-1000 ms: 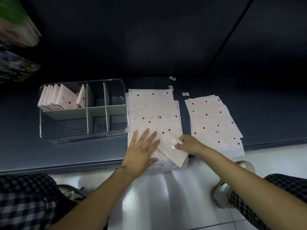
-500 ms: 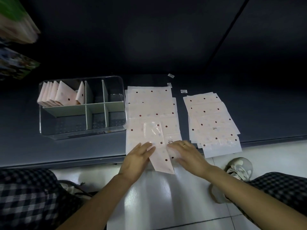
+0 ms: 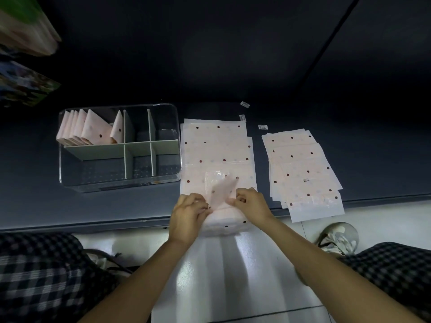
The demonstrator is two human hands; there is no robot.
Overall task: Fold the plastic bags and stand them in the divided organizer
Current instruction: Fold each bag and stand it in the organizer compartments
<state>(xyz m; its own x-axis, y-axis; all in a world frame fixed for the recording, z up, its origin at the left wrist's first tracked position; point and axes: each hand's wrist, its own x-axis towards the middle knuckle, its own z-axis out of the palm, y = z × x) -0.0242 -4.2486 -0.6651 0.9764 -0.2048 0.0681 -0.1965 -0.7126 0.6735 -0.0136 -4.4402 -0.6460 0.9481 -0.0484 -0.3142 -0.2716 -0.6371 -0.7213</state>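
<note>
Both hands, left hand (image 3: 189, 212) and right hand (image 3: 250, 203), pinch the half-folded bag (image 3: 221, 191) at 6 o'clock; creases should be pressed flat before standing it in the organizer (image 3: 120, 183).

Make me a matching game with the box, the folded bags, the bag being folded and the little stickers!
Things:
1. clear organizer
2. folded bags
3. bag being folded
4. small labels

Places:
A. held between both hands
B. standing in the organizer's back left compartment
C. left of the middle stack of flat bags
D. on the dark surface behind the flat bags

Pairs: 1-C, 2-B, 3-A, 4-D
</note>
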